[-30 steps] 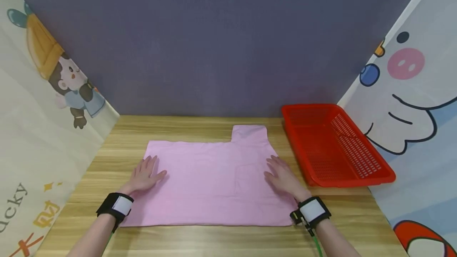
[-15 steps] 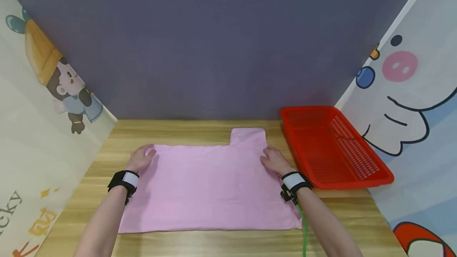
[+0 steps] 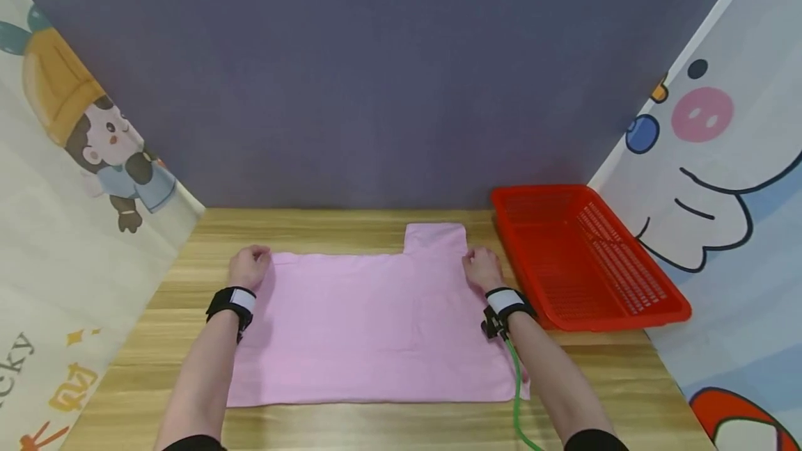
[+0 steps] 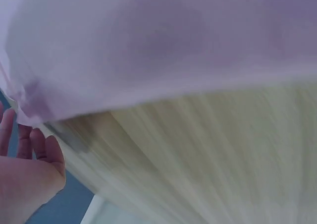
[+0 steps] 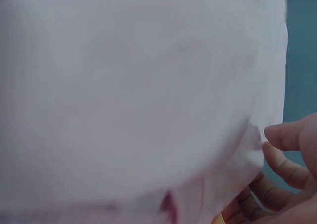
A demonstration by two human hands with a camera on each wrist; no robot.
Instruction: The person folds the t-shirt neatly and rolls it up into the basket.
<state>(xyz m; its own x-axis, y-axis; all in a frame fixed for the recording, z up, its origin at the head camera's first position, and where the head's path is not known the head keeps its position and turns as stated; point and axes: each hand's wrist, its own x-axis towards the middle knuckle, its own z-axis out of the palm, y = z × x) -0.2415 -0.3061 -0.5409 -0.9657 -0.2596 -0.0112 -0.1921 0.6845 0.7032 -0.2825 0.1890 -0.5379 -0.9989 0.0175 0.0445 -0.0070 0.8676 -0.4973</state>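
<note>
A pale pink garment (image 3: 344, 326) lies spread in a wide, flat shape on the wooden table, with a short square flap (image 3: 435, 236) jutting from its far right side. My left hand (image 3: 249, 268) pinches its far left corner; in the left wrist view the curled fingers (image 4: 52, 149) meet the cloth (image 4: 148, 55), whose edge is lifted off the wood. At the far right edge, beside the flap's base, my right hand (image 3: 482, 268) grips the fabric. The right wrist view has the thumb (image 5: 285, 135) and fingers close around the cloth's edge.
To the right stands a red plastic basket (image 3: 532, 277) with slotted walls, close to my right hand. A dark panel (image 3: 376, 89) rises behind the wooden table (image 3: 301, 225). Cartoon-printed sheets flank both sides. A green cable (image 3: 516, 395) trails from the right wrist strap.
Both hands have moved away from me, from lying flat on the garment to its far corners, and their fingers have curled onto the cloth. The left side has drawn slightly inward.
</note>
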